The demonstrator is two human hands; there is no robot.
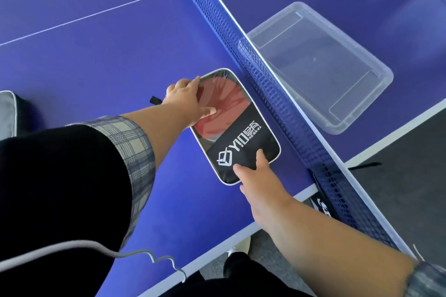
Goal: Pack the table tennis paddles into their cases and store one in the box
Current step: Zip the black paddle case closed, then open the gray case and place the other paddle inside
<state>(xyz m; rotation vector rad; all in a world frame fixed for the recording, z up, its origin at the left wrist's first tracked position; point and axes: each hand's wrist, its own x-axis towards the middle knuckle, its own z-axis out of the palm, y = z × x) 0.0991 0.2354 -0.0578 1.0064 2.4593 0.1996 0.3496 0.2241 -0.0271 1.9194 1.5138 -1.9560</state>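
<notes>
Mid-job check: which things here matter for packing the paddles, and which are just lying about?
Job:
- paddle case, red paddle inside
- left hand gripping its far edge, right hand pressing its near end
- clear box beyond the net
- likely second case, left edge

Lying about:
- net
- grey cable

The case [243, 152] has a matt black cloth lower half with white print, a pale piped edge and a glossy clear plastic window, through which the paddle [229, 96] shows smooth red rubber. The table [96, 55] is smooth, matt blue, and the net [265, 75] is blue woven mesh. The box [313, 60] is clear, glossy, smooth-walled plastic; the sleeve [130, 142] is soft checked cloth
</notes>
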